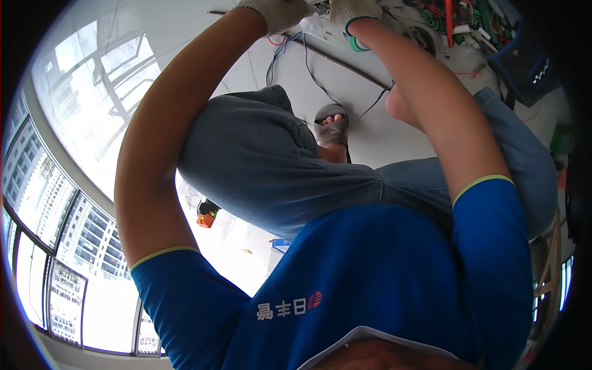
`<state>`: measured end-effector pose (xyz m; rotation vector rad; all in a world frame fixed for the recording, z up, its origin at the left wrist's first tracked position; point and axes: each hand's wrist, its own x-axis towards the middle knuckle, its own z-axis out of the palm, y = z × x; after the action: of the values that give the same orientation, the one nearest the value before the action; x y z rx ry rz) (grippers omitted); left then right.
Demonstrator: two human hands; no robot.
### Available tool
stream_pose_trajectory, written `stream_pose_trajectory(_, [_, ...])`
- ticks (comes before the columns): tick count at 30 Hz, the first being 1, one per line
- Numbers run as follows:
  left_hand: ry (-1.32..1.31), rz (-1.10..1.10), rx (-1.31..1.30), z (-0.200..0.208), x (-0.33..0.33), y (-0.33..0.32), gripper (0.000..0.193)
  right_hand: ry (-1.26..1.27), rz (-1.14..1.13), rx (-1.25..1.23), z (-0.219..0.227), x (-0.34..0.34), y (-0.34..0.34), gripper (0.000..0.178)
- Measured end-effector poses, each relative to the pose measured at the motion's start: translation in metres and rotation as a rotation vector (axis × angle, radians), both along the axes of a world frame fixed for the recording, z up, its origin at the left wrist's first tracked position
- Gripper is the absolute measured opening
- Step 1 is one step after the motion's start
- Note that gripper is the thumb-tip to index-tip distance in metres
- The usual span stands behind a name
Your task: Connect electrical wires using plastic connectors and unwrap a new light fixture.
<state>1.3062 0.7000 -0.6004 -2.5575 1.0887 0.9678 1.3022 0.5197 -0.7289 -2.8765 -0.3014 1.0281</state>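
My left hand (280,13), in a pale knitted work glove, is at the top edge of the head view. Its fingers are mostly cut off there, and what they hold, if anything, is hidden. Just to the right is my right hand (356,11), in a matching glove, its fingers out of the picture too. Small, indistinct bits (322,7) lie between the two hands. Below the hands, a dark thin cable (316,74) loops over the pale floor. A long dark rod (345,65) runs slantwise under my right forearm.
At the upper right lie a dark blue tool bag (524,65), a red stick-like piece (449,24) and a jumble of small parts. An orange and black device (207,213) stands on the floor beside my left thigh. My sandalled foot (333,126) rests close to the cable. Large windows (61,228) line the left.
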Motion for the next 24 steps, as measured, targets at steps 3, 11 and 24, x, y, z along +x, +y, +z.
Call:
stream_pose_trajectory(3, [0.03, 0.089, -0.051, -0.003, -0.003, 0.008, 0.027, -0.128, -0.141, 0.105, 0.0, -0.001, 0.003, 0.029])
stream_pose_trajectory(11, [-0.043, 0.077, -0.13, -0.01, 0.0, 0.005, 0.031, 0.047, 0.023, 0.037, -0.043, 0.018, -0.028, 0.043])
stream_pose_trajectory(24, [0.048, 0.008, -0.018, -0.012, -0.004, 0.009, 0.03, 0.026, 0.15, 0.04, 0.037, 0.028, 0.001, 0.03])
